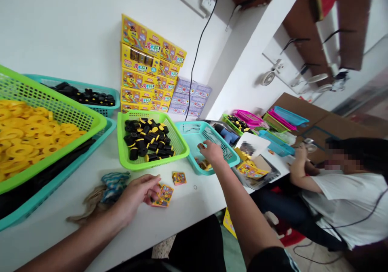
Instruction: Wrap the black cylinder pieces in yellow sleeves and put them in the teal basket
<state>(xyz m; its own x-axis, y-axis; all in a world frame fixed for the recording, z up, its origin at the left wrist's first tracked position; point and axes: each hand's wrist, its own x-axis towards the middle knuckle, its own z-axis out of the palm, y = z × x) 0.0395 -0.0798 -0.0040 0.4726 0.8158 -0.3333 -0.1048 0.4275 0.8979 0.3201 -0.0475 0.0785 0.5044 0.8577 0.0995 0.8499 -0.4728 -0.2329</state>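
Observation:
My left hand (142,193) is closed with its fingertips on small yellow-and-orange printed cards (165,195), just above or against the white table. Another small stack of printed cards (180,178) lies a little farther back. My right hand (212,152) reaches over the teal basket (230,154), its fingers pinching a small orange printed card (201,146). More small pieces (204,165) lie at the near side of that basket, partly covered by the hand.
A green basket (182,144) holds black-and-yellow cylinders. Yellow rings (24,138) fill another green basket at left. A crumpled cloth (113,187) lies near my left wrist. Yellow boxes (139,78) are stacked against the wall. At right sits a co-worker (348,199), beside an opened yellow box (253,169).

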